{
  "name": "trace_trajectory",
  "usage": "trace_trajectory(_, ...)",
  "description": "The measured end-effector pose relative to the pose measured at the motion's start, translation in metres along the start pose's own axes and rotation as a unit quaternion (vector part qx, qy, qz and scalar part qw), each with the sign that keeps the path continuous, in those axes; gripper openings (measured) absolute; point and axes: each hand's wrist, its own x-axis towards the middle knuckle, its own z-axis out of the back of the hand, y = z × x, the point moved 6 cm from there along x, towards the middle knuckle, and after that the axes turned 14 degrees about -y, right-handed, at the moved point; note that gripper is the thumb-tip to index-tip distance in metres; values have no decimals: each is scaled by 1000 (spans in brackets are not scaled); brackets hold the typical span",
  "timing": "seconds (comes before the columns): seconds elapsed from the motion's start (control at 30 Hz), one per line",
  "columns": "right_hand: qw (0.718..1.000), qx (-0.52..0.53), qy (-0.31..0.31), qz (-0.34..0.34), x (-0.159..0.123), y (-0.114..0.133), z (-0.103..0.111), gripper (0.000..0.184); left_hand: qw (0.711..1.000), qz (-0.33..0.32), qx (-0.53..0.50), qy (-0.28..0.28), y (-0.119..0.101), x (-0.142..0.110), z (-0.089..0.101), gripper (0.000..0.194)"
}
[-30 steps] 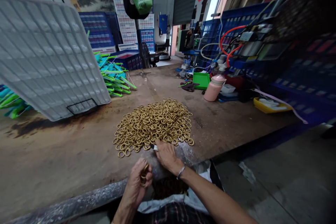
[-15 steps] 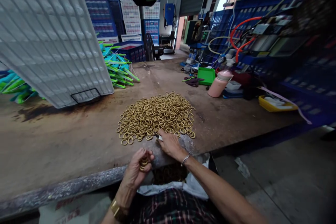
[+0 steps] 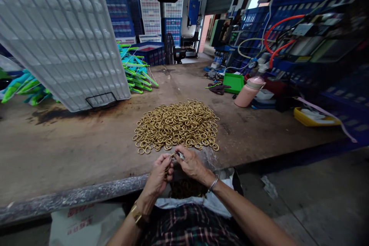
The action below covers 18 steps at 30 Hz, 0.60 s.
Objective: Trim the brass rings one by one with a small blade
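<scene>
A wide heap of brass-coloured rings [image 3: 177, 121] lies on the worktable near its front edge. Just in front of the heap, my left hand [image 3: 160, 171] is closed around several of the rings, with one pinched out at the fingertips. My right hand [image 3: 191, 165] meets it there, its fingers shut on a small white tool [image 3: 181, 155]. Fingers cover most of that tool, so its exact kind does not show. The tool's end is at or close to the pinched ring; contact cannot be made out.
An open bag [image 3: 198, 200] holding dark rings sits at my lap below the table edge. A pale ribbed plastic crate [image 3: 66, 42] leans at left, beside green and blue plastic pieces [image 3: 138, 75]. Rightward stand a pink bottle [image 3: 248, 94], green tray [image 3: 234, 82] and yellow tray [image 3: 314, 117].
My right hand has drawn back from the heap's edge toward my left hand. The left hand has risen slightly and turned, bringing a ring to its fingertips. The view has shifted a little left.
</scene>
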Motion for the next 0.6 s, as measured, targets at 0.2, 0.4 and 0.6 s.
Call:
trace_trajectory(0.2,993,78,0,-90,3,2,-2,15,998,-50,43,-23,-2,-3,4,34)
trace_trajectory(0.4,988,104,16,-111,6,-4,-10,21,997,-48,63,-10,-1,-6,3,34)
trace_trajectory(0.6,992,87,8,-96,4,1,-6,20,998,-16,62,22,2,-6,-1,35)
